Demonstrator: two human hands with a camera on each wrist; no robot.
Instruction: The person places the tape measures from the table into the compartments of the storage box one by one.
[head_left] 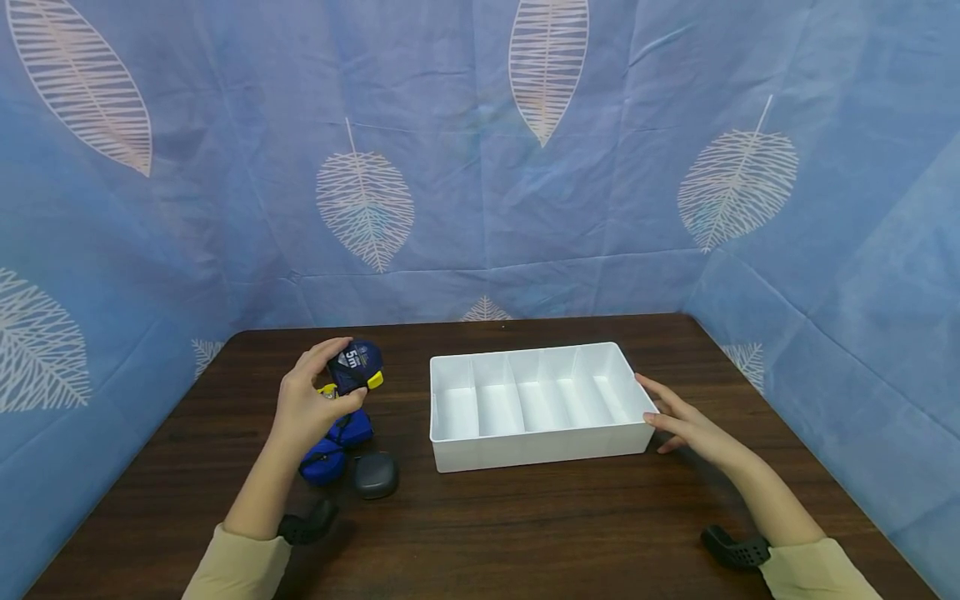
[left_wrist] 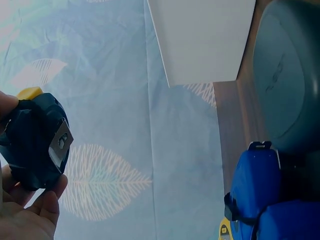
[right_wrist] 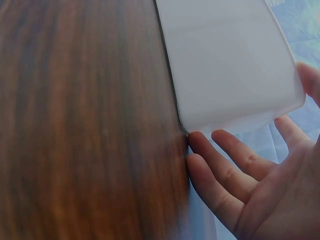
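Observation:
My left hand (head_left: 309,402) pinches a dark blue tape measure (head_left: 355,367) marked "5m" between thumb and fingers, lifted above the table. In the left wrist view, the tape measure (left_wrist: 35,142) shows a yellow part and a metal end hook. My right hand (head_left: 693,429) rests at the right end of a white tray (head_left: 491,454), its thumb by the near corner. In the right wrist view, extended fingertips touch or nearly touch the tray's end wall (right_wrist: 235,65). Below my left hand lie two blue rounded items (head_left: 322,462) with black straps and a dark grey rounded item (head_left: 375,475).
The tray has several compartments side by side, divided by thin walls, with nothing visible inside. It stands on a dark wooden table (head_left: 525,533). Blue cloth (head_left: 450,208) with white leaf prints hangs behind and at both sides. A yellow part shows behind my left hand.

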